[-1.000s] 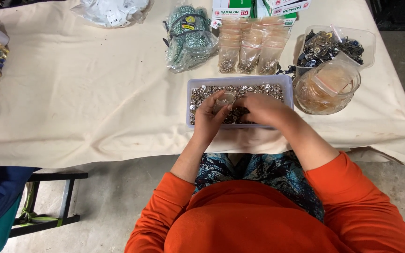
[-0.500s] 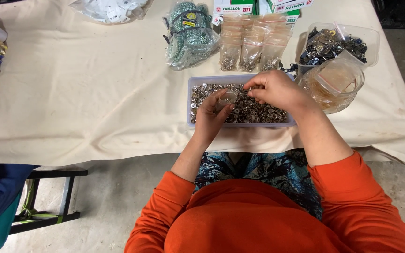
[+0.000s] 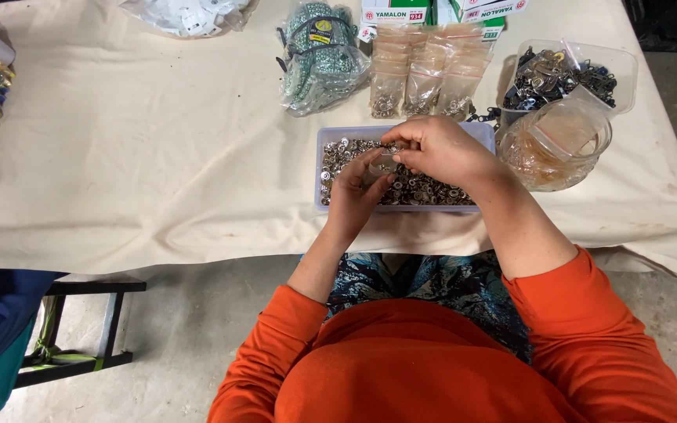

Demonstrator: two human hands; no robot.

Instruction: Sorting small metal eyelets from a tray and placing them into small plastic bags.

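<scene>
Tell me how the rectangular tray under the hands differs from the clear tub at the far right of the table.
The rectangular tray is shallow, pale lavender, and filled with small silvery ring-shaped metal parts; the clear tub is deeper, transparent, and holds larger, darker metal pieces. Left hand and right hand work over the tray; the tub sits untouched. Both rest on the cream tablecloth.

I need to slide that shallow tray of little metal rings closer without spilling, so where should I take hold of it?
Grip the tray by its short left end wall, coming in from the left. That end is bare, while the right end sits close to the round clear tub and both hands, left hand and right hand, are over the middle. It lies flat and shallow, so probably keep it level.
</scene>
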